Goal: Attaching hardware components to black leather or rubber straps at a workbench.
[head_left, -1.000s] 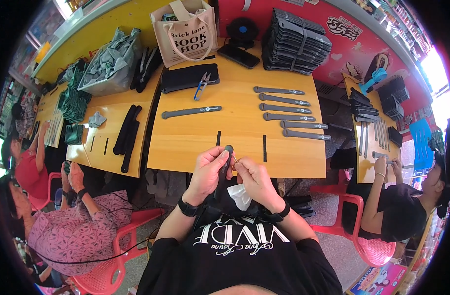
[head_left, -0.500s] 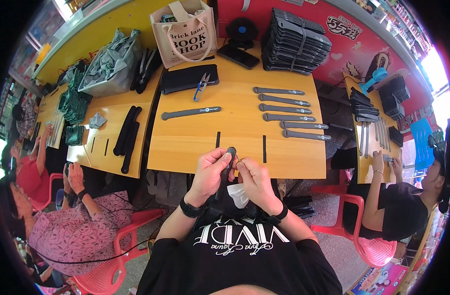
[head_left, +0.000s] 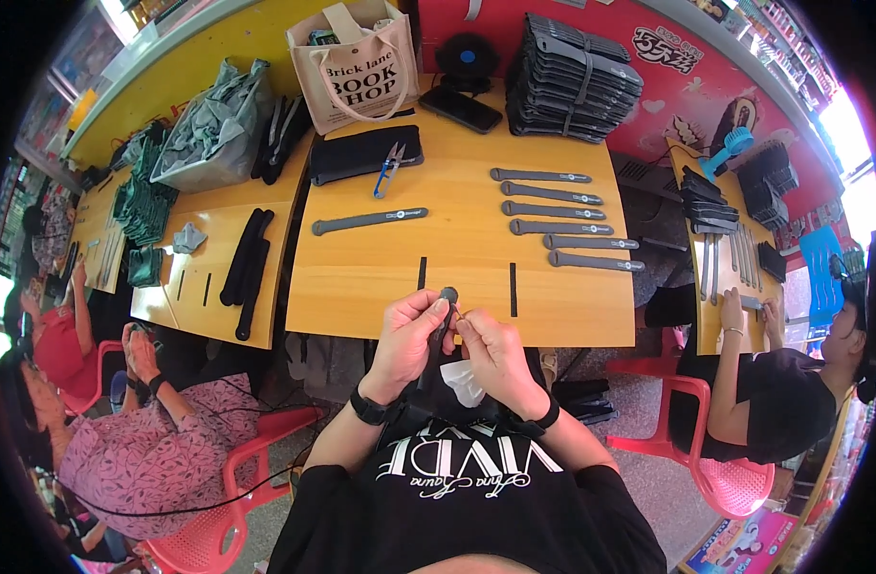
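Just off the table's near edge, my left hand [head_left: 406, 337] is closed round a dark grey strap [head_left: 448, 295], its rounded end sticking up past the thumb. Close against that end, my right hand [head_left: 503, 356] is pinched on something thin, too small to make out. A crumpled white piece of cloth or paper [head_left: 464, 385] hangs below the right fingers; how it is held is hidden. Several flat grey straps [head_left: 558, 209] lie in a column at the table's right. A single grey strap [head_left: 369, 221] rests at the left, below blue-handled thread snips [head_left: 390, 170].
The snips lie on a black pouch [head_left: 357, 156]. Behind stand a cream tote bag [head_left: 354, 72], a phone [head_left: 460, 110], a small black fan [head_left: 469, 59] and a tied stack of dark straps [head_left: 574, 81]. Two black strips [head_left: 514, 289] mark the table. People sit at tables on both sides.
My right fingertips have shifted slightly left and down beside the strap's end, and the white piece has changed shape. The person at the right has moved a hand at their table.
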